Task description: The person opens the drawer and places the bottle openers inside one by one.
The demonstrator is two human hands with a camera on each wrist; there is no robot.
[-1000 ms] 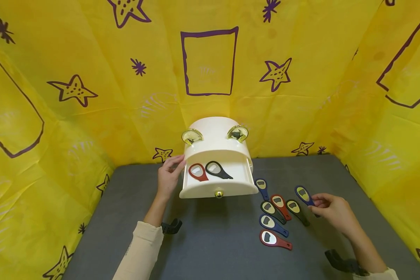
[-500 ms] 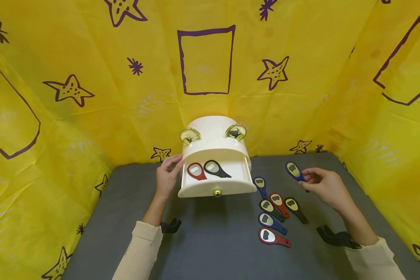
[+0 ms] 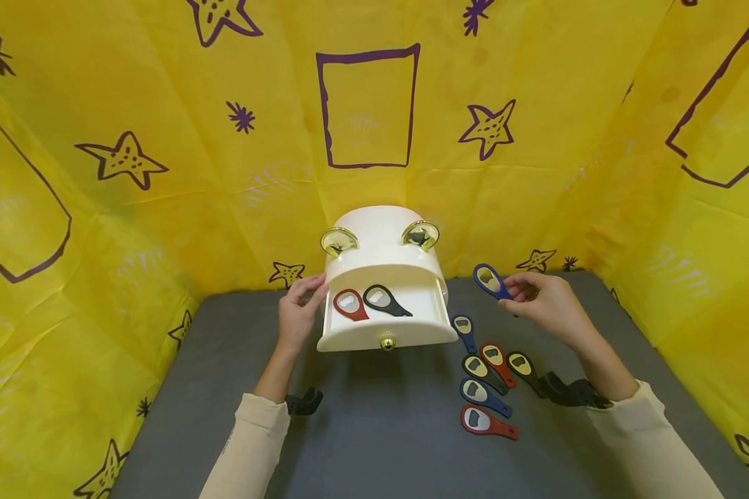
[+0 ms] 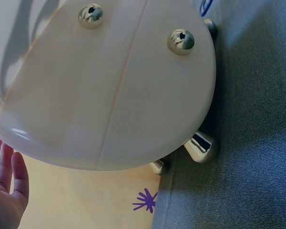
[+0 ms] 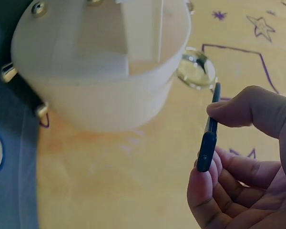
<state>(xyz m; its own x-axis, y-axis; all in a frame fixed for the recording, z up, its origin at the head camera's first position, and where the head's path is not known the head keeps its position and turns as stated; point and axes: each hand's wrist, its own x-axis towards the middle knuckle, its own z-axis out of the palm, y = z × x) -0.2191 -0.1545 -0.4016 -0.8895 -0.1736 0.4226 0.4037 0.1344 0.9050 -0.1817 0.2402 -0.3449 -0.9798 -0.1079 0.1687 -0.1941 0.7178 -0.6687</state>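
My right hand (image 3: 552, 305) pinches a blue bottle opener (image 3: 489, 280) by its handle, raised right of the white cabinet (image 3: 383, 239); the right wrist view shows the opener (image 5: 208, 145) edge-on between thumb and fingers. The cabinet's upper drawer (image 3: 349, 339) is pulled out. Inside it lie a red bottle opener (image 3: 349, 305) and a black bottle opener (image 3: 382, 299). With fairly straight fingers, my left hand (image 3: 296, 319) touches the cabinet's left side; the left wrist view shows part of that hand (image 4: 7, 191) at the edge.
Several bottle openers lie on the grey table right of the drawer, among them a red one (image 3: 488, 422), a blue one (image 3: 485, 397) and a black one (image 3: 524, 371). Gold round ears (image 3: 421, 235) stand on the cabinet top. A yellow patterned cloth (image 3: 243, 229) encloses the table.
My right hand has carried the blue bottle opener up and to the left, away from the table's right side toward the cabinet. The left hand has stayed at the cabinet's side.
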